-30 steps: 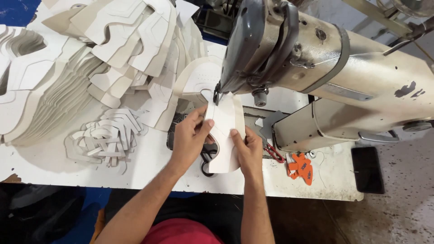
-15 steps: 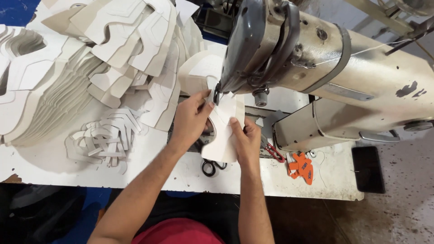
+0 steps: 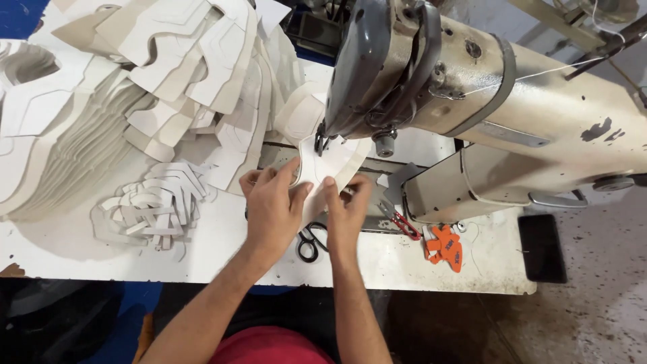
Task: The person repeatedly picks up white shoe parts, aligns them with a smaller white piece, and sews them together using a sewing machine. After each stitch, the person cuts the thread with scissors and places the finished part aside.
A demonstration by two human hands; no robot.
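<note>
A white cut piece of material (image 3: 328, 165) lies under the needle end of a large beige and grey sewing machine (image 3: 472, 101). My left hand (image 3: 273, 209) presses flat on the piece's left side. My right hand (image 3: 347, 212) pinches its lower right edge. Both hands sit just in front of the presser foot (image 3: 322, 141). Black-handled scissors (image 3: 310, 241) lie on the table under my wrists, partly hidden.
Large stacks of white cut pieces (image 3: 155, 87) cover the white table (image 3: 202, 256) at left, with a smaller pile of narrow pieces (image 3: 158, 202) nearer. An orange tool (image 3: 446, 246) and red-handled snips (image 3: 403, 224) lie right of my hands. The floor is at right.
The white piece has moved up and turned under the needle. Both hands have slid forward with it, towards the machine.
</note>
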